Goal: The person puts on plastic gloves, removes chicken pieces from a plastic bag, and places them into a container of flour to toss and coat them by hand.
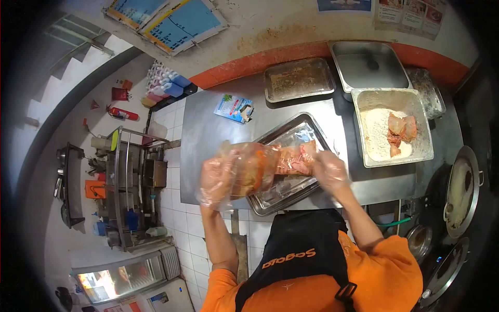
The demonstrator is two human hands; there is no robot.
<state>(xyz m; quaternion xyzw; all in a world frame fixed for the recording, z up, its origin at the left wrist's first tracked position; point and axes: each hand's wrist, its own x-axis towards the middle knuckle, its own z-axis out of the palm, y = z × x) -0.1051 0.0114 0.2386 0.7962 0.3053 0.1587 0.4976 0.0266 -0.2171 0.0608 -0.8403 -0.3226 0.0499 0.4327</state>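
My left hand (214,179), in a clear plastic glove, grips a see-through plastic bag (254,166) with orange-red and pale contents. Raw pink meat (295,159) stretches from the bag's right side over a rectangular metal tray (275,200). At the far end of the meat, my right hand (331,170) is closed, its fingers curled and slightly blurred; I cannot tell exactly what they pinch. The tray lies tilted across the steel table, its bottom wet and shiny.
Right of the tray, a metal tub (370,140) holds white flour with meat pieces (401,130) on it. Behind stand a deep steel pan (371,70) and a browned tray (300,80). A blue-white packet (234,108) lies back left. Woks (461,192) line the right side.
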